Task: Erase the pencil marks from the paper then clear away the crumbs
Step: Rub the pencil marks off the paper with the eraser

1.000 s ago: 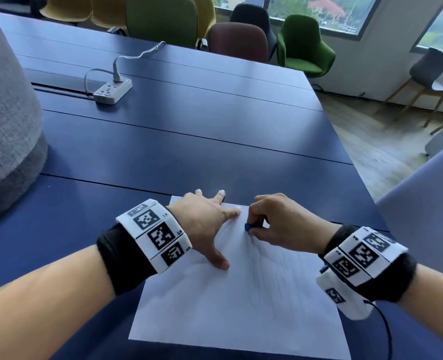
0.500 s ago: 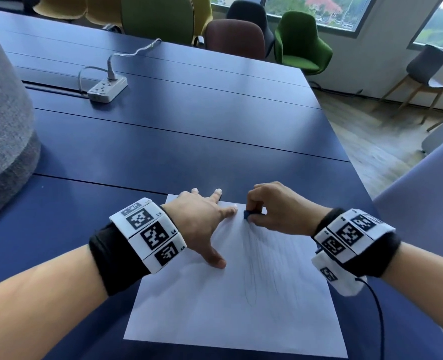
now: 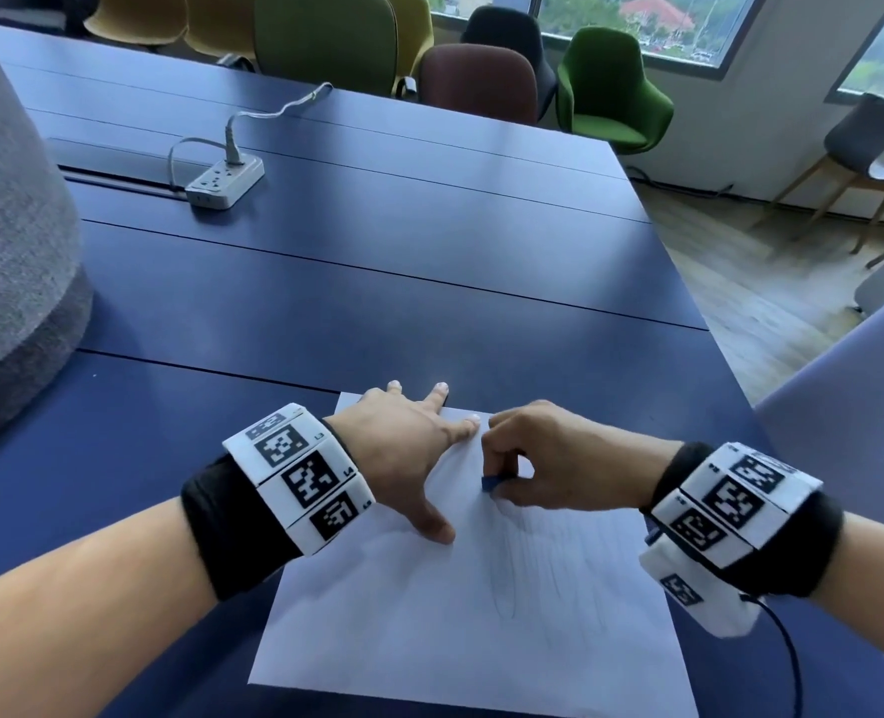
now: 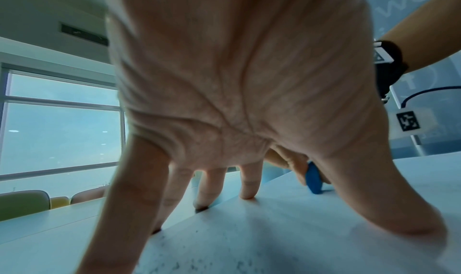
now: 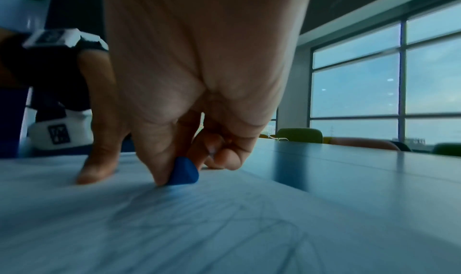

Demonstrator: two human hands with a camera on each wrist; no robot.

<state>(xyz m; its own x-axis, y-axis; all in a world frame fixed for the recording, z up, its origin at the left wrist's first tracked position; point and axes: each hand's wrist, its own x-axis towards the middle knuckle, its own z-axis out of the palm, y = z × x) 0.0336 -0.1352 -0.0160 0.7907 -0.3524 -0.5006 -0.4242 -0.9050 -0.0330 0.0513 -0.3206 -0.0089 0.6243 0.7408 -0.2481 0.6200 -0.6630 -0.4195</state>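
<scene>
A white sheet of paper (image 3: 429, 629) lies on the dark blue table (image 3: 377, 282), near its front edge, with faint pencil marks (image 3: 533, 567) down its middle. My left hand (image 3: 409, 453) presses the sheet's upper left part with spread, straight fingers (image 4: 247, 181). My right hand (image 3: 549, 466) pinches a small blue eraser (image 3: 492, 482) between thumb and fingers and holds it down on the paper near the top of the marks. The eraser (image 5: 184, 172) touches the sheet just right of the left thumb (image 5: 97, 159). The blue eraser (image 4: 313, 179) shows behind the left hand. Dark specks (image 4: 194, 266) dot the paper.
A white power strip (image 3: 225, 184) with a plugged cable sits far back left on the table. A grey fabric bulk (image 3: 9, 241) stands at the left edge. Coloured chairs (image 3: 606, 85) line the far side. The table's right edge drops to a wooden floor (image 3: 751, 282).
My right hand has drawn the eraser a short way down the sheet toward me. The left hand keeps its place on the paper.
</scene>
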